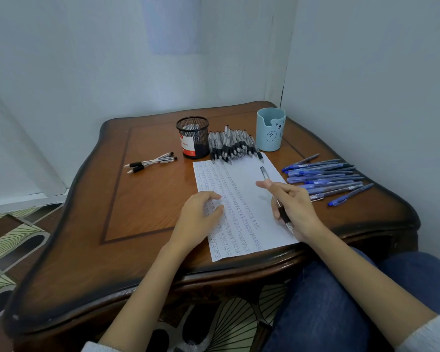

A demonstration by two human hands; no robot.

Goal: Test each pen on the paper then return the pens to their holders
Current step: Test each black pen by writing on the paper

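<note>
A white paper (pixel 241 189) covered in rows of blue test marks lies on the wooden table (pixel 137 204). My left hand (pixel 201 217) rests flat on its left part. My right hand (pixel 292 207) grips a black pen (pixel 264 172) over the paper's right edge, its clip end pointing away from me. A pile of black pens (pixel 230 146) lies between the black mesh holder (pixel 193 137) and the light blue bear holder (pixel 270 129). Several blue pens (pixel 325 177) lie spread to the right. Two black pens (pixel 150 162) lie apart at the left.
Walls close in the table at the back and right. The table's curved front edge is near my knees (pixel 341 301). Patterned floor (pixel 13 240) shows at the left.
</note>
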